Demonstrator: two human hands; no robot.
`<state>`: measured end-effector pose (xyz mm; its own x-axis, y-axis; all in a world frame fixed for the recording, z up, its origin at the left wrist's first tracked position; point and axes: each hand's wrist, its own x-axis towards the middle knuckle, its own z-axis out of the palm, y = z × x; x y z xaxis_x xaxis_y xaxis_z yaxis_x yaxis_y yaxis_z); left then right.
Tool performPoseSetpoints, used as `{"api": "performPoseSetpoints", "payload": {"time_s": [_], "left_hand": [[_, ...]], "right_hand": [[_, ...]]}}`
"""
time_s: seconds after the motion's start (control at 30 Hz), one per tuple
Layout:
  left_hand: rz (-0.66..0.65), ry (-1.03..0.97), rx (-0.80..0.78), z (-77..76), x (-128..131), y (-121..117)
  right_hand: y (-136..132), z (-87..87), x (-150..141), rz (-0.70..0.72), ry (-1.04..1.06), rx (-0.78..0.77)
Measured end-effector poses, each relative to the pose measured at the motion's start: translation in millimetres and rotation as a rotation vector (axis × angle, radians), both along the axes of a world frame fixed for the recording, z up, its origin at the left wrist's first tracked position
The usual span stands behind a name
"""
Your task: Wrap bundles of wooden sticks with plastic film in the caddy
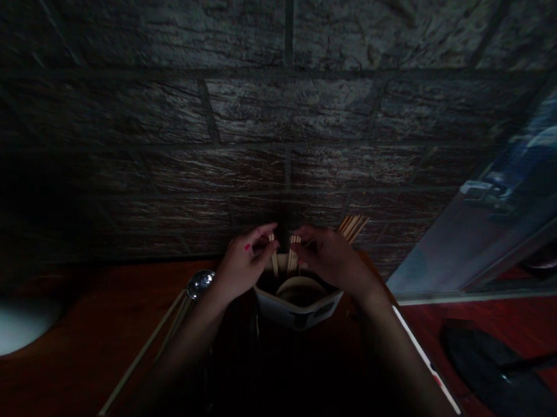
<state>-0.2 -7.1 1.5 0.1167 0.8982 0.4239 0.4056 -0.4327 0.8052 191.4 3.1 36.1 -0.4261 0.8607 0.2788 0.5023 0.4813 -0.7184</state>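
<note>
In the dim head view, my left hand (246,260) is closed in a pinch on a few light wooden chopsticks (275,259), held upright. My right hand (330,254) grips a small bunch of chopsticks (293,255) at their upper ends. The lower parts of both bunches are inside a pale container (277,309) on the table, below my hands. A round, bowl-like rim (301,284) shows inside the container. More chopsticks (353,227) stick up behind my right hand, leaning right; their lower ends are hidden by the hand.
A shiny metal round utensil (200,284) lies beside my left forearm, near long loose chopsticks (139,355). A white object (13,326) is at far left. The brick wall (247,116) rises behind the table (92,309). A door (455,229) and black round base (501,380) are to the right.
</note>
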Motion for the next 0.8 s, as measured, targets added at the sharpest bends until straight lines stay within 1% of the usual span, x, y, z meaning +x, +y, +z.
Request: {"api": "performPoseSetpoints", "payload": {"time_s": [0.13,0.3,0.4,0.6,0.73,0.8], "left_hand": [[-0.031,-0.091,0.007,3.3,1.2,-1.8],[-0.075,-0.087,-0.031,7.2,1.9,-4.1],[-0.08,-0.122,-0.042,5.3,3.4,-2.4],[-0.105,-0.203,-0.01,2.0,6.4,1.0],[-0.106,-0.206,-0.051,1.5,5.4,2.9],[-0.127,-0.192,-0.081,0.3,4.2,4.4]], "right_hand": [[-1.1,-0.4,1.0,0.004,0.016,-0.015],[1.3,-3.2,1.3,0.014,0.03,-0.006],[1.3,-2.7,1.1,0.006,0.029,-0.013],[0.4,-0.6,0.5,0.015,0.047,-0.034],[1.7,-1.0,0.1,0.017,0.033,-0.041],[1.8,-0.6,0.0,0.016,0.03,-0.045]]}}
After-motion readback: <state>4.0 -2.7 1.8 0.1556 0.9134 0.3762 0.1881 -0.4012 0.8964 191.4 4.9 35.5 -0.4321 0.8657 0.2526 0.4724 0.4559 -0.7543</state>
